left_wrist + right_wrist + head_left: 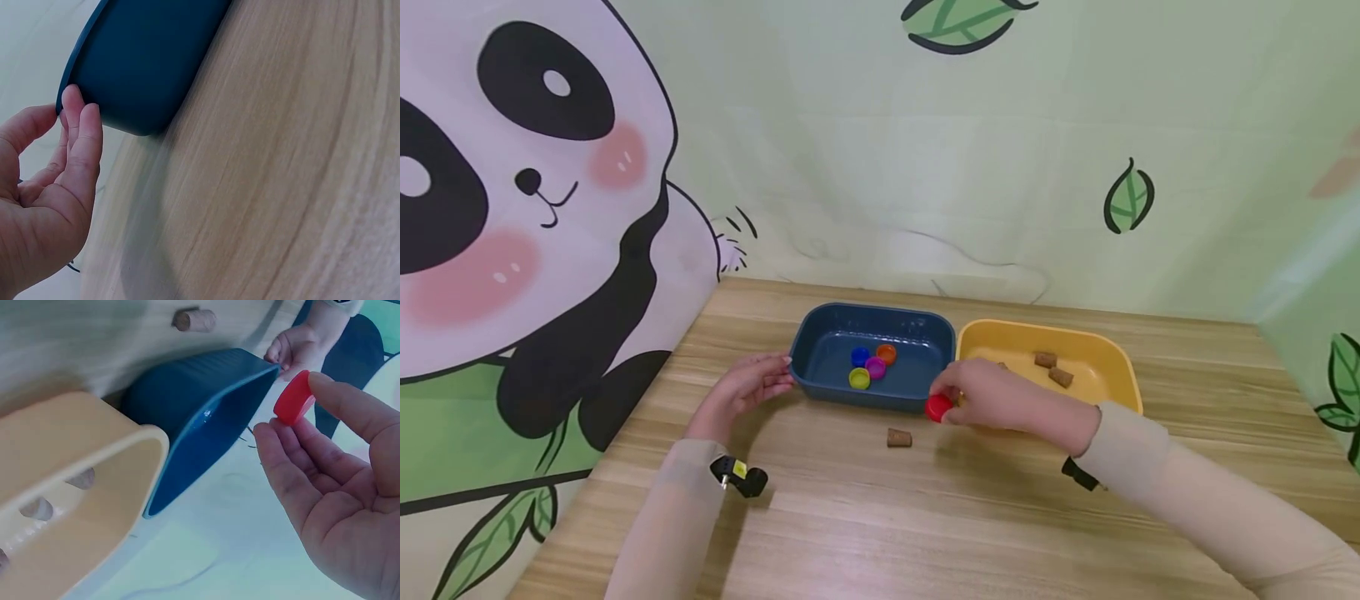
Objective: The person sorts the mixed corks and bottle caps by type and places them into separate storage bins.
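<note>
While pinched between thumb and fingertips of the right hand (1000,398), red cap (937,407) held just at the blue tray's (820,333) near right corner, off the desk (925,517). Left hand (747,385), fingers straight, steadying the tray's left end. Cork (898,437) lying near, loose.

right hand (337,506) pinching red cap (292,398) — blue bin (206,431), yellow bin (81,444) beside

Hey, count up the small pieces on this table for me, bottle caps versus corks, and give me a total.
Bottle caps: 5, four in the blue bin plus the red cap pinched by the right hand
Corks: 3 clearly visible, two in the yellow bin, one cork on the table
Total: 8
</note>
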Demonstrator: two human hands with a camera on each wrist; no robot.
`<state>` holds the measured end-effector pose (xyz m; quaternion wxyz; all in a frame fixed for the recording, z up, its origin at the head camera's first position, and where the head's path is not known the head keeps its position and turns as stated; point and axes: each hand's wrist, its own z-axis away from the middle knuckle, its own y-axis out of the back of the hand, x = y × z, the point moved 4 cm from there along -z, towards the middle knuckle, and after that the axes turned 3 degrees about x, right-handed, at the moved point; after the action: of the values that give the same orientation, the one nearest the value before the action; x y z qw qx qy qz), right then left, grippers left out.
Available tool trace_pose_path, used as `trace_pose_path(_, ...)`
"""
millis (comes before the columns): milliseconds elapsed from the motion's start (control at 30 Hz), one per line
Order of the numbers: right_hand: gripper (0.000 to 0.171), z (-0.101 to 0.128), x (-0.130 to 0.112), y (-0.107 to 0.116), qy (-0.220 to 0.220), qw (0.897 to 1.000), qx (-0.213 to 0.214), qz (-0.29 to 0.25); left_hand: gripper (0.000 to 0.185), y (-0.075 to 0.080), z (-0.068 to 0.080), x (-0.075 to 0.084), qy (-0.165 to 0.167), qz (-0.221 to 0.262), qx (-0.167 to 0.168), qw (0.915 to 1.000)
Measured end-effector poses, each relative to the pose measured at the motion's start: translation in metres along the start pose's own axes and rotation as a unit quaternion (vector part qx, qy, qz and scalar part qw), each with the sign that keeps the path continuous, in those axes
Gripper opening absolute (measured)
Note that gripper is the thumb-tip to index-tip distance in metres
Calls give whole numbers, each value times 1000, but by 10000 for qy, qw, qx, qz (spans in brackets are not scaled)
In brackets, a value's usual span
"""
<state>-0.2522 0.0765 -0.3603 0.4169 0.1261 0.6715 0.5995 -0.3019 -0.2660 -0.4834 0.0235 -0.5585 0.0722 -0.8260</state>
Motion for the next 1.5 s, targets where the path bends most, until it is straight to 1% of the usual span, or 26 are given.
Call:
trace_pose_path(133,27,-4,-1,7,8,9996,-98,-254,21,0,0,0,-9,7,-9,10000)
trace_pose_path(333,30,-16,2,16,-23,9983,-314,-500,39,0,0,1,22,-2,-23,10000)
trace_pose_path(467,33,-25,6,26,-124,9966,-402,-703,45,-1,1,2,48,-39,-9,10000)
trace_pose_path(633,32,-36,6,43,-119,9976,-430,-528,44,0,0,1,93,-91,22,9999)
trace_pose_path(733,30,-41,4,51,-25,9984,-448,-356,43,-1,0,1,105,-77,27,9999)
trace_pose_path(967,32,-54,0,63,23,9978,-600,-290,24,-1,2,3,99,39,96,9999)
trace_pose_path(1033,32,-58,0,65,91,9979,-608,-222,22,-1,2,3,86,31,76,9999)
trace_pose_path(1100,31,-63,-1,68,152,9979,-607,-162,24,-1,2,3,68,21,57,10000)
trace_pose_path(1200,31,-73,1,73,109,9980,-607,-122,31,-1,2,3,57,2,1,10000)
trace_pose_path(1433,30,-96,5,82,-317,9972,-645,-193,45,-1,3,3,92,-25,14,10000)
trace_pose_path(1500,30,-103,7,84,-389,9970,-628,-221,46,-1,3,3,77,-35,11,10000)
